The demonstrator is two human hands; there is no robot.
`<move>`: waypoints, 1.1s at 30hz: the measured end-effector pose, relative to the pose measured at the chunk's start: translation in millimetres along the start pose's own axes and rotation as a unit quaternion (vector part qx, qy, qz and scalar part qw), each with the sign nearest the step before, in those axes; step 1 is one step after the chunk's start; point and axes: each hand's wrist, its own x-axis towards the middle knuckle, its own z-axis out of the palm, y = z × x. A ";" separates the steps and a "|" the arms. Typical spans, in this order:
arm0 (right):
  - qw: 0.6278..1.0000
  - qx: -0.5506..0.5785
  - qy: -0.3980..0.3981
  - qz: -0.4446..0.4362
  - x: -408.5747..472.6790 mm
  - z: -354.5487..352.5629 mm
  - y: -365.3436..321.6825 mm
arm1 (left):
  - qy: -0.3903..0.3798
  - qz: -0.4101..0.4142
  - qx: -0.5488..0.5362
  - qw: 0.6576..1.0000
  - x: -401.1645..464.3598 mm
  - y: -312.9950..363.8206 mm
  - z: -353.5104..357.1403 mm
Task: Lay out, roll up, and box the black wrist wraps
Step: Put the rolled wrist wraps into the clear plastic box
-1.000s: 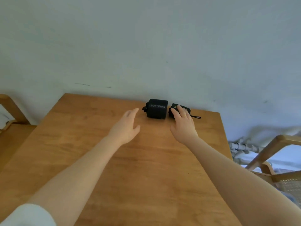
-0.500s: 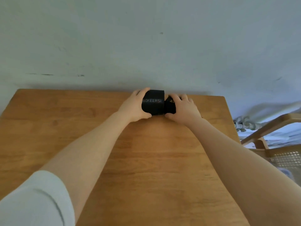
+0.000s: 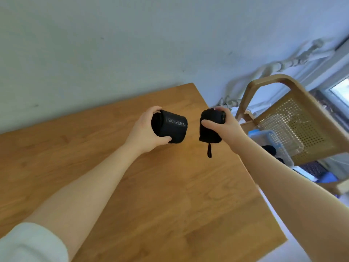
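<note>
Head view: the left hand point(image 3: 145, 133) grips a rolled black wrap point(image 3: 171, 127) marked BOKEERS, fingers curled over its top and thumb under it, held above the wooden table point(image 3: 132, 186). The right hand point(image 3: 224, 127) grips a second rolled wrap point(image 3: 209, 129), thumb across its front, a short loop point(image 3: 209, 152) hanging from its bottom. The two rolls are near each other but apart. Beyond the table's right edge, a clear box point(image 3: 273, 142) sits on a cane-backed chair point(image 3: 294, 120).
</note>
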 end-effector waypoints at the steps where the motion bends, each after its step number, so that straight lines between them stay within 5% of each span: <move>1: 1.000 0.022 0.015 -0.003 -1.2 -21.3 5.3 | 0.002 0.003 -0.013 1.000 1.0 14.8 9.6; 7: 0.997 0.007 0.067 -0.032 3.7 -157.0 70.3 | -0.003 -0.014 -0.079 0.997 23.1 96.3 114.4; 12: 0.986 -0.127 0.089 -0.055 44.2 -279.0 125.9 | 0.048 -0.016 0.119 0.992 53.0 173.7 219.8; 17: 0.981 -0.174 0.043 -0.071 88.7 -372.7 158.4 | 0.044 -0.018 0.205 0.978 74.0 223.3 325.1; 28: 0.938 -0.330 -0.058 -0.087 208.9 -394.6 268.3 | -0.026 -0.093 0.201 0.975 169.2 181.3 489.1; 33: 0.842 -0.499 -0.080 -0.188 263.9 -368.4 300.4 | -0.098 -0.104 0.299 0.944 212.0 138.3 532.0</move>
